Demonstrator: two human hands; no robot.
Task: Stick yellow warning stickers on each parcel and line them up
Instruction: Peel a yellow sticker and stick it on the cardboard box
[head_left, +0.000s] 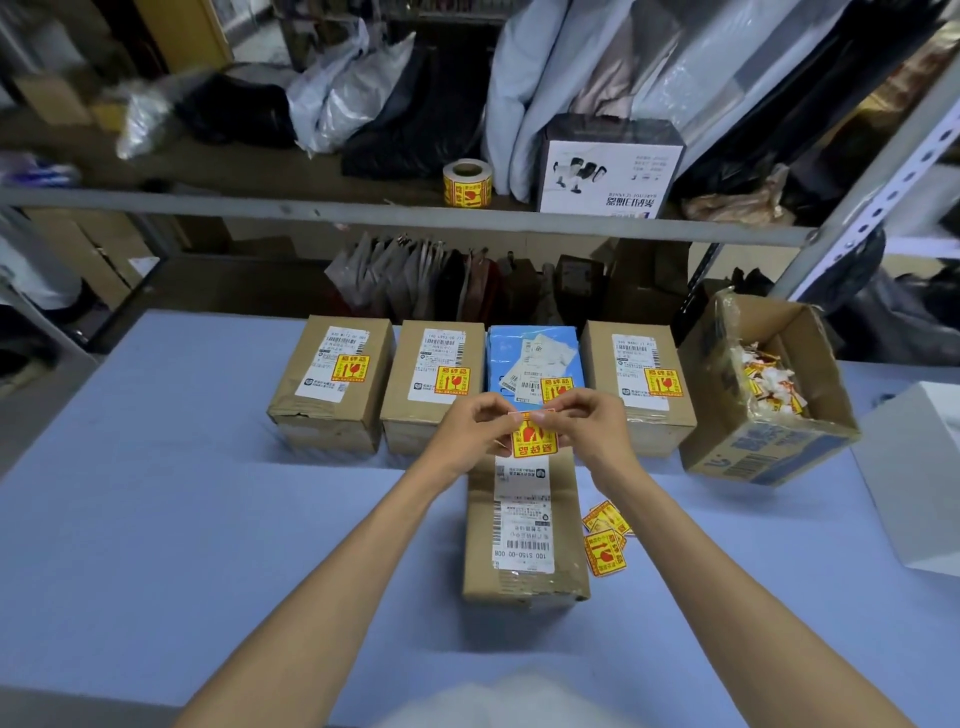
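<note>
Yellow and paper-thin, the warning sticker (534, 439) hangs between both hands above the middle of the counter (208, 493), over the far end of the unlabelled parcel (524, 540). Both the left hand (470, 434) and the right hand (592, 428) have their grip pinched on its top edge, perhaps peeling the backing, though that is too small to tell. It looks light, limp and tacky, so it is best held by the edges only. Four stickered parcels (332, 384) line the far edge, and spare stickers (605, 538) lie just beside the parcel's right side.

Matt cardboard parcel (524, 525), glossy paper sticker (534, 439).
</note>
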